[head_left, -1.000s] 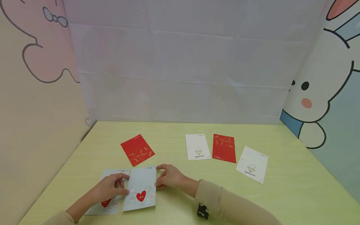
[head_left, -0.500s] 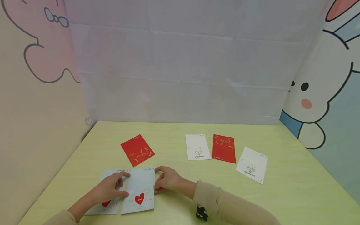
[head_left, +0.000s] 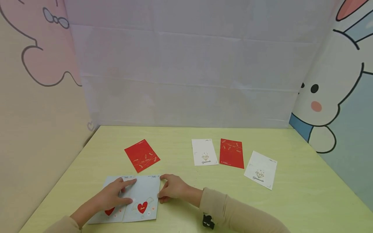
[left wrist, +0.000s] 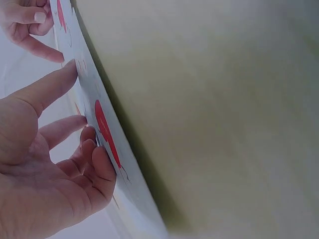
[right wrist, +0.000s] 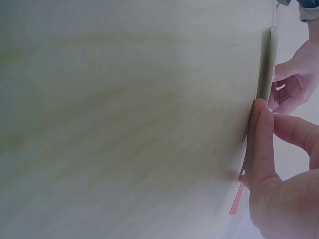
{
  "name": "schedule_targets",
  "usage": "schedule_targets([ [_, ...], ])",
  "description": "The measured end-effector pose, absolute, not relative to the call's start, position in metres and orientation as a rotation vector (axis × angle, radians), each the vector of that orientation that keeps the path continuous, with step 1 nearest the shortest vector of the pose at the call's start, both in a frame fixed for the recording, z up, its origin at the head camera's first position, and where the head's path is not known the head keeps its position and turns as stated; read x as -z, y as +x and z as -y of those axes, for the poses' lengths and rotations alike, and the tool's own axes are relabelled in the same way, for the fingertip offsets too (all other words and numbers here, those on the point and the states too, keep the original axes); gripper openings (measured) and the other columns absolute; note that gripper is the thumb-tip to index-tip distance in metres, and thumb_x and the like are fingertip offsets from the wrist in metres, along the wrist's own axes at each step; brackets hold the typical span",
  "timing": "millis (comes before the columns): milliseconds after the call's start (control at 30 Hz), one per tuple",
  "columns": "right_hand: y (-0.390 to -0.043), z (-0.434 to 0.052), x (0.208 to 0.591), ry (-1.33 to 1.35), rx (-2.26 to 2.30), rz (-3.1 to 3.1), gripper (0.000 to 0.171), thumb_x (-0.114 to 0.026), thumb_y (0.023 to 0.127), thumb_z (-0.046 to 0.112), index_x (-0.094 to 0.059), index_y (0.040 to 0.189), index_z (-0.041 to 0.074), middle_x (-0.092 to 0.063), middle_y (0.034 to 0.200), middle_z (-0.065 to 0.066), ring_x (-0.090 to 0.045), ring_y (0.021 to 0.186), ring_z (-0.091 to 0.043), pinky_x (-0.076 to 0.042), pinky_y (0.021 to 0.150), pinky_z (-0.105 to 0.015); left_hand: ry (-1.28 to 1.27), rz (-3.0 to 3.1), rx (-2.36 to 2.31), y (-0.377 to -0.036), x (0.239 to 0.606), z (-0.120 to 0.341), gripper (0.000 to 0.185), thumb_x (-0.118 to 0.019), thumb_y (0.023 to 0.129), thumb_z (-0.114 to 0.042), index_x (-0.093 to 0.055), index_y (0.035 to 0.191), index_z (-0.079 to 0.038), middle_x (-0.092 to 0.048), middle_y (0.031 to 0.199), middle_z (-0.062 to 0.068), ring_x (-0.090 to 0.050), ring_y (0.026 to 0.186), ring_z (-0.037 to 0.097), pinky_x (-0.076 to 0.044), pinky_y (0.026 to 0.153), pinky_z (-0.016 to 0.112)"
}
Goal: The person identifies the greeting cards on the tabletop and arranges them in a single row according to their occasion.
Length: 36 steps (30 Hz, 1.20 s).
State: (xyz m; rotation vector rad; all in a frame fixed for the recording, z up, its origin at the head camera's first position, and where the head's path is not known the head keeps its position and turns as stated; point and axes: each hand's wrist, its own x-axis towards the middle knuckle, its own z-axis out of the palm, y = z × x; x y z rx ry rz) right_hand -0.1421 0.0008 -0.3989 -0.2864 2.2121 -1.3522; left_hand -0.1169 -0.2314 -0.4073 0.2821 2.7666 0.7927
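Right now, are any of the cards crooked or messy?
Yes. The lone red card sits turned at an angle, and the far-right white card is tilted too, unlike the straight white and red pair. Nothing looks torn or spilled.

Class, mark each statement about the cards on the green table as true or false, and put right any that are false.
1. Two pale blue heart cards lie side by side near the person. True.
2. The left hand rests on the heart cards. True.
3. The right hand holds a red card in the air. False: it touches the right edge of the heart cards, down on the table.
4. Two red cards lie on the table, one at the left and one further right. True.
5. The two white diamond cards are stacked on each other. False: they lie apart, with a red card between them.
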Motion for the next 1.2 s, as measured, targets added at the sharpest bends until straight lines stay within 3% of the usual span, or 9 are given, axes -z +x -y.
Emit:
schedule_targets([
  [467, -0.144, -0.001, 0.399, -0.304, 1.351, -2.200, 0.057, -0.068, 0.075, 0.005, -0.042, 0.126, -0.001, -0.056, 0.066, -0.008, -0.059, 0.053, -0.019, -0.049, 0.053, -0.027, 0.234, -2.738, -0.796, -0.122, 0.407, 0.233, 0.072, -0.078, 0.062, -0.027, -0.049, 0.126, -0.012, -0.042, 0.079, 0.002, -0.041, 0.070, 0.016, -0.044, 0.052, 0.025],
  [933, -0.146, -0.002, 0.399, -0.306, 1.357, -2.181, 0.054, -0.068, 0.077, 0.009, -0.044, 0.124, 0.002, -0.056, 0.067, -0.008, -0.059, 0.053, -0.019, -0.049, 0.053, -0.027, 0.261, -2.743, -0.788, -0.122, 0.405, 0.233, 0.069, -0.077, 0.063, -0.028, -0.051, 0.124, -0.012, -0.041, 0.079, 0.001, -0.040, 0.071, 0.016, -0.040, 0.053, 0.025],
  [1200, -0.163, -0.014, 0.392, -0.366, 1.436, -2.160, 0.035, -0.064, 0.080, 0.012, -0.052, 0.111, 0.002, -0.058, 0.072, -0.007, -0.060, 0.058, -0.021, -0.050, 0.056, -0.030, 0.354, -2.826, -0.879, -0.128, 0.394, 0.230, 0.056, -0.074, 0.070, -0.026, -0.052, 0.120, -0.010, -0.046, 0.083, 0.001, -0.042, 0.070, 0.016, -0.040, 0.052, 0.024],
])
